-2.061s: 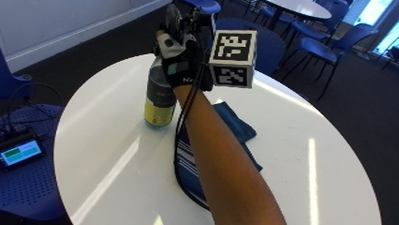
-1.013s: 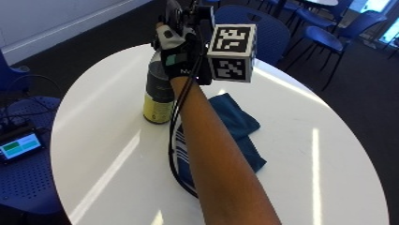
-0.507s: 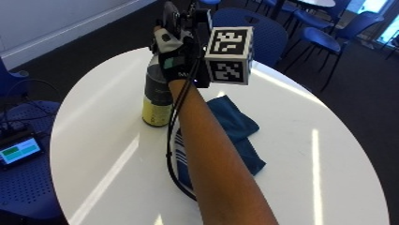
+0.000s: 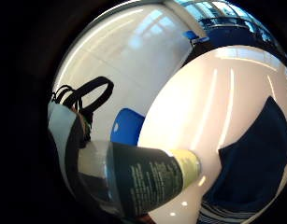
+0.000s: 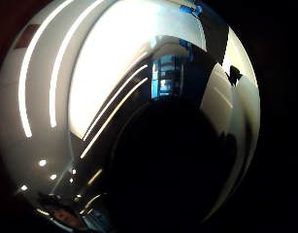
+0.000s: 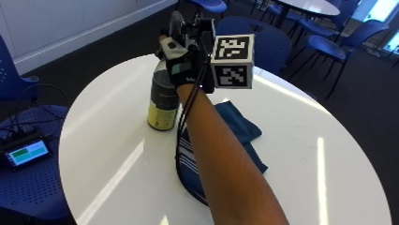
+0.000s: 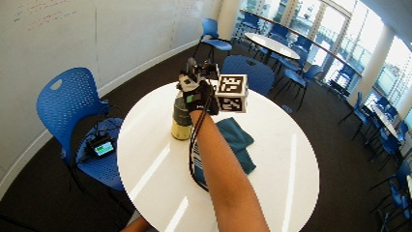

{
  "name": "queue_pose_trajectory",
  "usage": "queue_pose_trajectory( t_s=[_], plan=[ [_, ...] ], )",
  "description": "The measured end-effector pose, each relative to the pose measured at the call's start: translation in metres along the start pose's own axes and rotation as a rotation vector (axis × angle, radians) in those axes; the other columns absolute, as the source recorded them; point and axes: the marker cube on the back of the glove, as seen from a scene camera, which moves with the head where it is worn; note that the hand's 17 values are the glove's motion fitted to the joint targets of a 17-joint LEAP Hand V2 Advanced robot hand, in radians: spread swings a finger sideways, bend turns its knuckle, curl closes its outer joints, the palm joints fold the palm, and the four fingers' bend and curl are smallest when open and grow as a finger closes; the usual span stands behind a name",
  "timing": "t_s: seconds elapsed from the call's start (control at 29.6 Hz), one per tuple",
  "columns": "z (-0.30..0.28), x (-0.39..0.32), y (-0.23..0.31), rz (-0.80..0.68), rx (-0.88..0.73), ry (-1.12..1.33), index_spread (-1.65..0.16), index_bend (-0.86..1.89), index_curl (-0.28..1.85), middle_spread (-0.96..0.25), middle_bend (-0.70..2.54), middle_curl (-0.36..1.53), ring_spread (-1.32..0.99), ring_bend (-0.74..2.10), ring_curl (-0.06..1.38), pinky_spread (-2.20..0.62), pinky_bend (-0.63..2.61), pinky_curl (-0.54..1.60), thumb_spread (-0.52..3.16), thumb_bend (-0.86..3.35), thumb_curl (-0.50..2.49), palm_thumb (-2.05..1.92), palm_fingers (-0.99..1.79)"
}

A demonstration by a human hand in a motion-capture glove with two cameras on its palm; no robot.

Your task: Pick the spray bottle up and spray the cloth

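Black-gloved right hand (image 6: 184, 70): atop dark, yellow-based spray bottle (image 6: 163, 101); grip unclear. Risk: tipping before reaching blue cloth (image 6: 240, 129).

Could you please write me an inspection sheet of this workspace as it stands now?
Surface: round white table, with streaks of light on it.
Job's things: spray bottle stands upright on the table; dark blue cloth lies beside it, partly under the forearm.
Clutter: nothing seen on the table apart from these.
Grippers: gloved right hand is at the top of the spray bottle; whether its fingers are closed round it cannot be told.
Cables: a black cable runs along the forearm; more cables lie on the blue chair beside a small screen.
Surroundings: more blue chairs and white tables behind, a white wall, and windows.
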Motion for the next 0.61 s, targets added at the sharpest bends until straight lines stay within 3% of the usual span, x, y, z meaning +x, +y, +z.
queue_pose_trajectory(
  t_s=[0.61],
  plan=[
    [0.005,0.018,0.006,0.061,-0.077,0.023,-0.28,0.42,0.57,-0.19,0.6,0.5,-0.22,0.54,0.44,-0.15,0.26,0.4,0.39,-0.03,0.85,0.89,1.18]
  ],
)
